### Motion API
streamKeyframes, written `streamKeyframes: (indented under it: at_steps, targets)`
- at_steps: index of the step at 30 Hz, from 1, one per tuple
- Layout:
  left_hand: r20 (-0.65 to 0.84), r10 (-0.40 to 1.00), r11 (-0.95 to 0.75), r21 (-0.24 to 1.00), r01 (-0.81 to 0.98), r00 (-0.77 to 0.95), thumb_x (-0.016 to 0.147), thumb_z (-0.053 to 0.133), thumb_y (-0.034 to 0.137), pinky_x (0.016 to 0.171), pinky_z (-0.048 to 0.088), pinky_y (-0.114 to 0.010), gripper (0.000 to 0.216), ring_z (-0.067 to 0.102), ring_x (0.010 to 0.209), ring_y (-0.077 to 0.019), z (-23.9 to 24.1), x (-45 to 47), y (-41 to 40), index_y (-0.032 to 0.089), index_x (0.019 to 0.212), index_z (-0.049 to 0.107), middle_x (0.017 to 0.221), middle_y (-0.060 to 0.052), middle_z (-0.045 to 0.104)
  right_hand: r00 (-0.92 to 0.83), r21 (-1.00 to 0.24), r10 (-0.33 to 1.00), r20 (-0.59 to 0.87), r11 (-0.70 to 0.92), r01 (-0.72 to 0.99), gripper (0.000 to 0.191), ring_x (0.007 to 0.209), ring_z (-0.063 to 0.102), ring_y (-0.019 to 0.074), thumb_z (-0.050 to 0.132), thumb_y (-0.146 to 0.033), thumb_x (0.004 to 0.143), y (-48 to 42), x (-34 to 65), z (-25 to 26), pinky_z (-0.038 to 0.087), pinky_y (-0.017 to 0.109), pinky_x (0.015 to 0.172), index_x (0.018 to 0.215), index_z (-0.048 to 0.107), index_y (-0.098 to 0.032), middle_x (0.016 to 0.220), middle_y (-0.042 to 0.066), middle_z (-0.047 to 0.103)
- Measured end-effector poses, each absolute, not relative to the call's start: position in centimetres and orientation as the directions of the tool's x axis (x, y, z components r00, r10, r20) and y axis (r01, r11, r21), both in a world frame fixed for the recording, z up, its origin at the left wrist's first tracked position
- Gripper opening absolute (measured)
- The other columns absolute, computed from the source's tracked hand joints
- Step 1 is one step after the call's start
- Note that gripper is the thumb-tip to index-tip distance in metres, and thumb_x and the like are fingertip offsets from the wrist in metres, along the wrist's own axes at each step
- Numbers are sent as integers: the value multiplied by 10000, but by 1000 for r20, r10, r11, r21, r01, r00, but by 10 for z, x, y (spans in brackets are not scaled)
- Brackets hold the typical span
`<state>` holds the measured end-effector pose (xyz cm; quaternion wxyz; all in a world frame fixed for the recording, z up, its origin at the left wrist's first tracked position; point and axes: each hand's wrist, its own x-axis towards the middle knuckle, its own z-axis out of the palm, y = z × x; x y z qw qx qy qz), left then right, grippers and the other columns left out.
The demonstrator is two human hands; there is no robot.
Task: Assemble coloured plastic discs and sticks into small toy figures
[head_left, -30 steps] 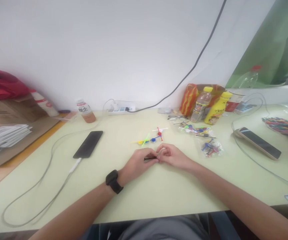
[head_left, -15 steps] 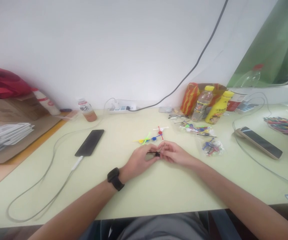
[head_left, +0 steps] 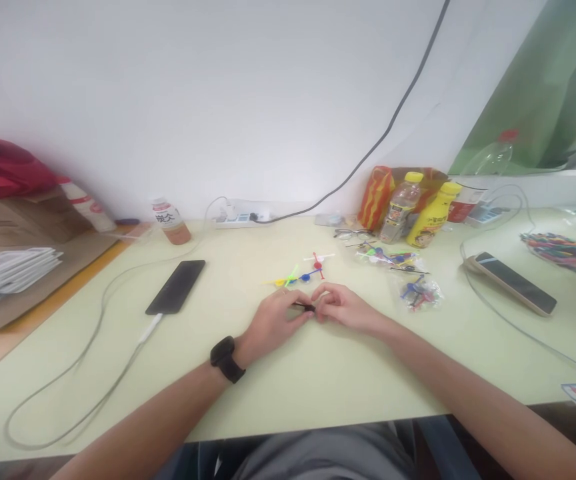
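Over the middle of the table, my left hand (head_left: 277,317) is closed around a small black plastic piece (head_left: 309,308) with a thin black rod. My right hand (head_left: 343,309) meets it from the right, its thumb and fingertips pinched together beside the black piece. Whatever lies between those fingertips is too small and covered to make out. Just beyond my hands are a red-and-white spinner-like piece (head_left: 317,265), a blue piece (head_left: 305,277) and a yellow-and-green piece (head_left: 288,280), all with thin arms.
Small clear bags of coloured parts (head_left: 421,292) lie to the right, near glasses (head_left: 353,234) and a yellow bottle (head_left: 429,217). A charging phone (head_left: 176,287) is at left, its cable (head_left: 103,303) looping across the table. Another phone (head_left: 515,283) rests at right.
My right fingers have drawn slightly apart from the black piece and curled closer together. My left hand keeps its hold. The whole view has shifted a little.
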<state>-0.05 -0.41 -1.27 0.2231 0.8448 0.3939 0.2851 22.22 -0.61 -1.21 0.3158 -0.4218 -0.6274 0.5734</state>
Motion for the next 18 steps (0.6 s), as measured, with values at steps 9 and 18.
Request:
streamKeyframes:
  at_steps: [9, 18]
  targets:
    - [363, 776, -629, 504, 592, 516, 957, 687, 355, 821, 508, -372, 90, 671, 919, -229, -17, -2, -2, 290, 971, 747, 952, 11, 776, -337, -935, 933, 130, 228, 271, 192, 731, 590, 175, 684, -378, 883, -2, 222, -26, 463, 313, 696, 858, 661, -189, 824, 43, 681]
    - [362, 759, -647, 513, 564, 542, 965, 647, 269, 852, 517, -384, 77, 669, 950, -232, -17, -1, -3, 267, 921, 710, 1009, 5, 782, -325, -896, 934, 150, 267, 354, 141, 682, 563, 171, 639, -327, 906, -8, 220, -25, 421, 295, 626, 849, 669, -201, 785, 33, 671]
